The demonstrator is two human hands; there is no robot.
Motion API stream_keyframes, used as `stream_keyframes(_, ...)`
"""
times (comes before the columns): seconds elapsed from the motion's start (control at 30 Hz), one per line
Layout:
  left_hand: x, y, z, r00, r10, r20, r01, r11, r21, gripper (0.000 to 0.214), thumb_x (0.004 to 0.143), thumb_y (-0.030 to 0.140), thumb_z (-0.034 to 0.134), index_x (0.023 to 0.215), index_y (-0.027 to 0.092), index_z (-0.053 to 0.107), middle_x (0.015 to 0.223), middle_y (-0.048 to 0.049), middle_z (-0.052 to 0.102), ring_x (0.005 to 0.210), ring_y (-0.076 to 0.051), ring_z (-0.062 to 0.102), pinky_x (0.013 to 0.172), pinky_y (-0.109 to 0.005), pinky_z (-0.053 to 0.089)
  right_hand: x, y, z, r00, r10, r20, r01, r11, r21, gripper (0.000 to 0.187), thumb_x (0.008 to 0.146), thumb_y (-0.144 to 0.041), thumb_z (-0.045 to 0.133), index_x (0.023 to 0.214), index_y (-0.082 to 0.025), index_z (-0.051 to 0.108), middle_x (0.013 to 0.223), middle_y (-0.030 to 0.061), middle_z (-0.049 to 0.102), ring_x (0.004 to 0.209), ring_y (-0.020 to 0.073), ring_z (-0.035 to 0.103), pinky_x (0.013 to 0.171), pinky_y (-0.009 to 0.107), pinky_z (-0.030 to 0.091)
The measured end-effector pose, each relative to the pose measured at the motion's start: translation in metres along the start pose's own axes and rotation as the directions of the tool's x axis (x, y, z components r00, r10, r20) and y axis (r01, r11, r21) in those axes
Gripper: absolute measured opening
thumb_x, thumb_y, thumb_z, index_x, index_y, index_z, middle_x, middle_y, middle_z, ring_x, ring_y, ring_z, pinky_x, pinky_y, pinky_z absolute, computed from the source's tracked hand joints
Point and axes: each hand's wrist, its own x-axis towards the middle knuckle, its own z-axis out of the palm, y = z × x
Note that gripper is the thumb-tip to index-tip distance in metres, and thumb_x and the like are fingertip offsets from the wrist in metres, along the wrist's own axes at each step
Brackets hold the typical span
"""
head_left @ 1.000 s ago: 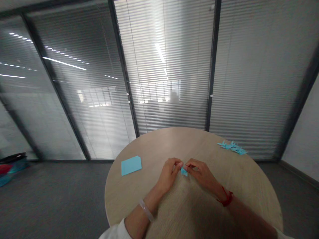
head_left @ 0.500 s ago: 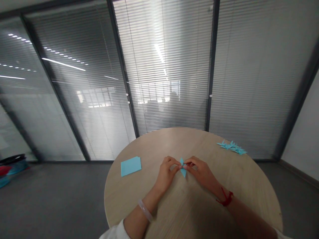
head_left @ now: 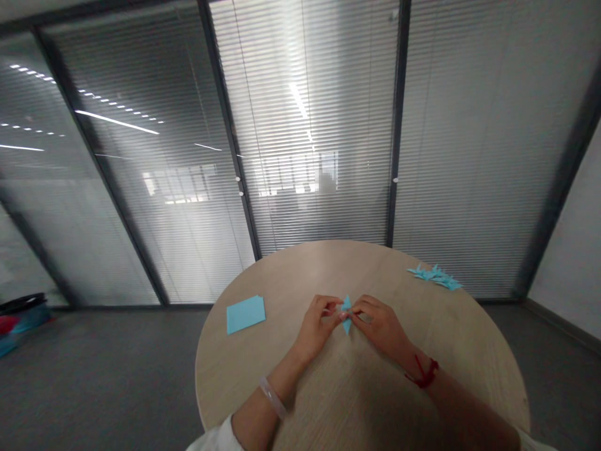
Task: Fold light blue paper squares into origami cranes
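Observation:
A small folded piece of blue paper (head_left: pixel 347 326) is held near the middle of the table, its pointed ends showing above and below my fingertips. My left hand (head_left: pixel 318 322) pinches it from the left between thumb and fingers. From the other side my right hand (head_left: pixel 379 321) grips it the same way, with a red cord on that wrist. My fingers cover the paper's centre, so the folds there are hidden.
The round wooden table (head_left: pixel 319 269) carries a stack of blue paper sheets (head_left: pixel 246 314) at left and a pile of folded blue paper pieces (head_left: pixel 436 276) near its right edge. Glass panels with blinds (head_left: pixel 310 125) stand behind. A bin (head_left: pixel 23 319) is on the floor at far left.
The folded paper has turned slightly and now stands more upright between my fingers. My fingertips have shifted a little on it, and both hands keep their pinch.

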Motion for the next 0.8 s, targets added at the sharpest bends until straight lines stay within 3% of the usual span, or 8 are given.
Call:
stream_keyframes(0.1,-0.001,-0.002,0.003,0.992,-0.071,0.106,0.078,0.995,-0.069,0.042,0.072,0.027,0.071,0.113,0.022,0.061,0.091,-0.0026,0.056,0.082,-0.016,0.054,0.072,-0.026,0.045,0.001,-0.001,-0.001,1.0,-0.001,-0.002,0.001,0.999,0.035,0.015,0.086,-0.02,0.057,0.074,-0.021,0.066,0.076,0.0025,0.065,0.074,0.0166,0.06,0.07,0.029,0.047)
stream_keyframes(0.2,-0.002,-0.002,0.004,0.981,-0.108,0.163,0.122,0.99,-0.077,0.046,0.069,0.023,0.072,0.114,0.02,0.061,0.08,0.001,0.056,0.071,-0.013,0.05,0.065,-0.024,0.042,0.001,-0.003,-0.003,1.0,0.014,-0.007,-0.014,0.997,0.074,0.014,0.086,-0.021,0.058,0.075,-0.021,0.066,0.078,0.0023,0.066,0.076,0.0165,0.061,0.072,0.029,0.047)
stream_keyframes(0.4,0.001,0.003,0.001,0.978,-0.168,0.124,0.18,0.979,-0.094,0.043,0.067,0.027,0.072,0.108,0.018,0.066,0.068,0.0034,0.054,0.063,-0.012,0.046,0.061,-0.023,0.037,0.001,-0.006,-0.005,0.999,0.018,-0.033,-0.014,0.992,0.122,0.015,0.087,-0.027,0.059,0.078,-0.021,0.068,0.078,0.0026,0.067,0.075,0.0166,0.062,0.071,0.028,0.048)
stream_keyframes(0.8,0.004,0.001,-0.003,0.99,-0.141,0.029,0.141,0.99,0.007,0.028,0.067,0.031,0.072,0.092,0.018,0.072,0.067,0.0004,0.06,0.061,-0.014,0.05,0.06,-0.025,0.039,0.001,-0.012,-0.007,0.998,0.059,-0.029,-0.053,0.981,0.186,0.019,0.087,-0.037,0.058,0.079,-0.024,0.07,0.078,0.0042,0.068,0.075,0.0186,0.062,0.07,0.031,0.049)
